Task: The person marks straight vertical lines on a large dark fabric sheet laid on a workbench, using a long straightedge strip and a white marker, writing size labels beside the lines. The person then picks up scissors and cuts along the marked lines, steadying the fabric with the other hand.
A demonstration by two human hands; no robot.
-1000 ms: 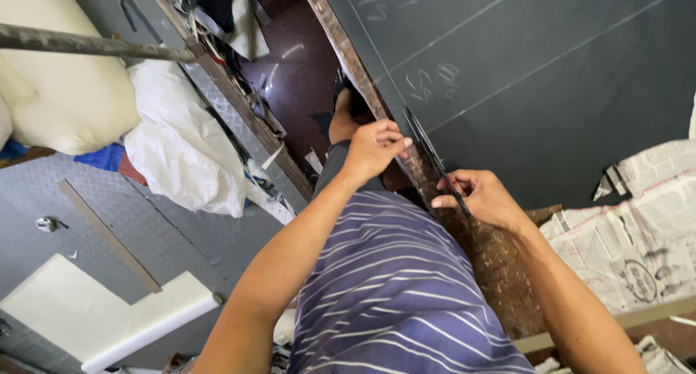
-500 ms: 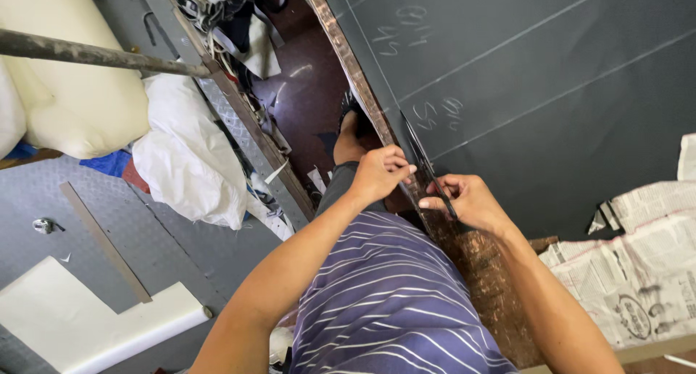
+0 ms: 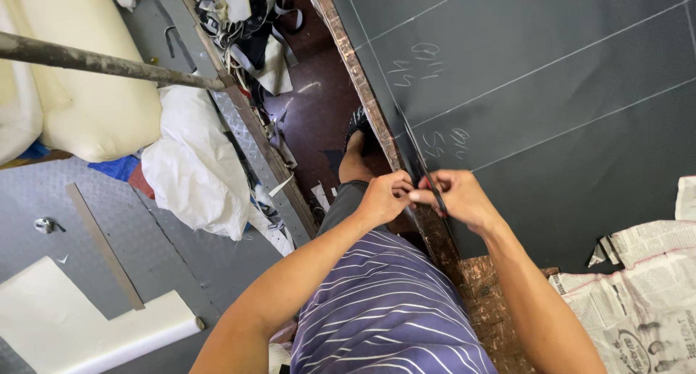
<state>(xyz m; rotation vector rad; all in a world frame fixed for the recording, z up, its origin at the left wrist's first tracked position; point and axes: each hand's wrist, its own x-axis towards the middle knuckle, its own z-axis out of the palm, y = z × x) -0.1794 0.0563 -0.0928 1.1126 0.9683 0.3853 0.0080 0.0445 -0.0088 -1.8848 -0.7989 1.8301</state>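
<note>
My left hand [image 3: 380,196] and right hand [image 3: 460,200] have fingers clamped on the dark sheet's [image 3: 551,105] edge at the worktop [image 3: 435,232] rim; uneven pulling could pucker it, skewing the chalk lines [image 3: 551,66].

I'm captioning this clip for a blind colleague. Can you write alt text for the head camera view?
Seen from above, a person's left hand and right hand meet at the edge of a dark sheet marked with chalk lines, the right hand gripping a thin dark tool. Newspaper lies at lower right, white bags and a metal bar to the left.
</note>
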